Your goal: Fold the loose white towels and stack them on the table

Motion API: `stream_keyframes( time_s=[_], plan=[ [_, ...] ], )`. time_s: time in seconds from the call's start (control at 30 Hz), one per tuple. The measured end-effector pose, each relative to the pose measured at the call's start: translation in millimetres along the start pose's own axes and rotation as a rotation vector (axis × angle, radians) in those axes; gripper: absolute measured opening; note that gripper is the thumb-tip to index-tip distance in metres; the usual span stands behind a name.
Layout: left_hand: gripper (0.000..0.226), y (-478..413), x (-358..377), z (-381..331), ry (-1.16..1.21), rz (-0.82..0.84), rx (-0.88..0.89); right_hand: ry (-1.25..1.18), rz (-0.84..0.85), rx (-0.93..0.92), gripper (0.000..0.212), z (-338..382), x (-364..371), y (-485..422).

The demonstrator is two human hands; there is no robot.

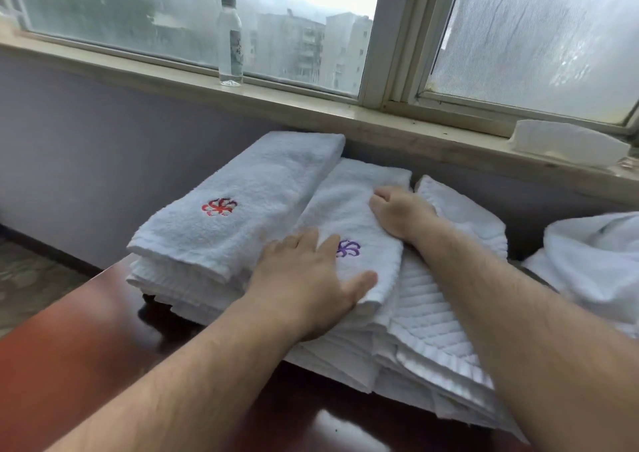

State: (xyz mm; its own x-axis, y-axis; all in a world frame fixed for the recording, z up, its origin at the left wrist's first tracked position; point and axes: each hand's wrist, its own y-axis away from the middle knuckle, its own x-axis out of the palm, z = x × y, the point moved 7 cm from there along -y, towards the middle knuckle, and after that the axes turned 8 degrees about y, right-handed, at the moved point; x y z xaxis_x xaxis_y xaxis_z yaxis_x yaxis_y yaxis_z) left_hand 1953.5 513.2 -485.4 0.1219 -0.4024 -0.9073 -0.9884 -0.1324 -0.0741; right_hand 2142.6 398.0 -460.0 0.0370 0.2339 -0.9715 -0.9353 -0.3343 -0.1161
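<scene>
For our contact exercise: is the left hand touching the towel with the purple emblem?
Touching. The head view shows the left hand lying flat on the purple-emblem towel.

rt hand (397, 215) fingers hidden, loose towel (594, 261) cropped

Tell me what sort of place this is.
Probably a hotel, a housekeeping or guest room on an upper floor: matching white towels with stitched logos stacked on a dark table, a water bottle on the windowsill, and apartment blocks outside the window.
</scene>
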Motion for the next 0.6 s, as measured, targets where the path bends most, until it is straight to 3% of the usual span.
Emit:
stream_keyframes(
  time_s=[0.17,0.3,0.43,0.6],
  plan=[
    [0.091,-6,15,11,-0.053,0.081,-0.023,0.02,0.057,0.029,0.051,-7,10,14],
    [0.08,10,13,8,-0.054,0.02,0.004,-0.125,0.015,0.027,0.042,-18,4,53],
    [0.071,40,10,-2,0.088,-0.011,-0.004,-0.27,-0.047,0.22,0.05,-71,-16,107],
    [0.064,75,0,-68,0.284,-0.041,0.147,-0.354,-0.193,0.242,0.049,-113,-47,192]
  ],
)
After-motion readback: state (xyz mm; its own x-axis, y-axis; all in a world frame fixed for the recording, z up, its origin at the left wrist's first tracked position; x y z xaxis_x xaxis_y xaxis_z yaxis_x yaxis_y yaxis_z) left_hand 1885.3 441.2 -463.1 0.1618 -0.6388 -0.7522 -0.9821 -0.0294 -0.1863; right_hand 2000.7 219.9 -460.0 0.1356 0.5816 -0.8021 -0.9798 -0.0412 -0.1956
